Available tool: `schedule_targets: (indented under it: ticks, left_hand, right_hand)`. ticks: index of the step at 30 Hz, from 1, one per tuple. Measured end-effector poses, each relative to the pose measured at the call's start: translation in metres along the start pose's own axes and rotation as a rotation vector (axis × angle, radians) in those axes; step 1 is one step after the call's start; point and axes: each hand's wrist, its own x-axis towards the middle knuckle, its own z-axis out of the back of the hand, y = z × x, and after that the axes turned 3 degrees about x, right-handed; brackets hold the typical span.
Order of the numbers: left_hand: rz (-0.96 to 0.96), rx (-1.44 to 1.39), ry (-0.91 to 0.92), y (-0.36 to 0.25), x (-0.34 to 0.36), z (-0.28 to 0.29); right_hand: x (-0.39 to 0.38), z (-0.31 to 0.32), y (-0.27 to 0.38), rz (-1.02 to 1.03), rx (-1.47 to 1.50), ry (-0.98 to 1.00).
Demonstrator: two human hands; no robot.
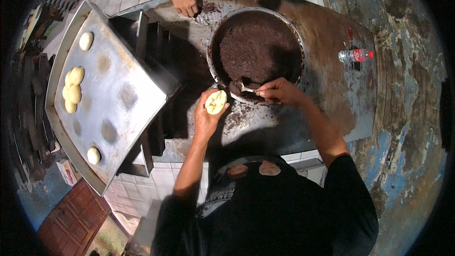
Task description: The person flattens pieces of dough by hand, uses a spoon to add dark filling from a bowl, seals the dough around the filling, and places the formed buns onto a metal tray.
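1. Left hand [207, 114] cups an open dough round [215, 102], unfilled, just near the pan [214, 66].
2. Right hand [279, 91] pinches a spoon [247, 88] in dark filling [258, 47].
3. 6 shaped pieces [73, 85] lie on the left tray [118, 95], most of it bare.
4. Desk [332, 42] right of the pan lies open up to a bottle [355, 55]; another person's hand [185, 2] rests on the far edge.
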Motion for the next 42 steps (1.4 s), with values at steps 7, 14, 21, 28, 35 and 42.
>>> schedule_targets:
  ticks: [7, 14, 21, 28, 35, 42]
  left_hand:
    - [0.015, -0.078, -0.064, 0.004, -0.021, -0.009]
    - [-0.067, -0.004, -0.162, 0.006, -0.024, -0.011]
    - [-0.179, 0.294, -0.153, -0.017, -0.011, -0.046]
    - [-0.059, 0.13, -0.134, 0.046, -0.044, -0.018]
    - [-0.134, -0.131, 0.219, 0.011, -0.137, -0.064]
    - [0.002, -0.315, 0.254, -0.039, -0.197, -0.083]
  right_hand:
    - [0.052, -0.018, -0.043, 0.378, -0.642, -0.231]
    - [-0.011, -0.005, -0.003, 0.112, 0.193, 0.195]
    - [-0.066, -0.143, -0.019, 0.918, -0.796, -0.816]
    - [-0.092, -0.147, -0.092, 0.888, -0.741, -0.813]
    - [-0.101, -0.156, -0.047, 0.471, 0.153, -0.506]
    - [-0.201, -0.175, -0.082, 0.843, 0.072, -0.657]
